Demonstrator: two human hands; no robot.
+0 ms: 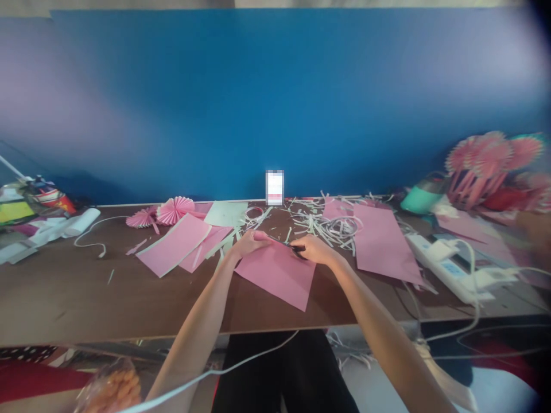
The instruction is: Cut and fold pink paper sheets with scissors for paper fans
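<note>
My left hand (251, 243) is closed on the far left corner of a pink paper sheet (278, 275). In my right hand (315, 250) is a pair of dark scissors (296, 248), its fingers wrapped round the handles. The blades point left along the sheet's far edge, toward my left hand. Whether the blades are open or closed is too small to tell. Thin white paper strips (331, 229) lie in a tangled heap just beyond my right hand.
Pink sheets with pale borders (174, 244) and folded paper fans (175, 210) lie to the left. At right are another pink sheet (383, 241), a white power strip (451, 269) with cables, and fans on sticks (491, 155). A lit phone (274, 187) stands against the blue panel (258, 103).
</note>
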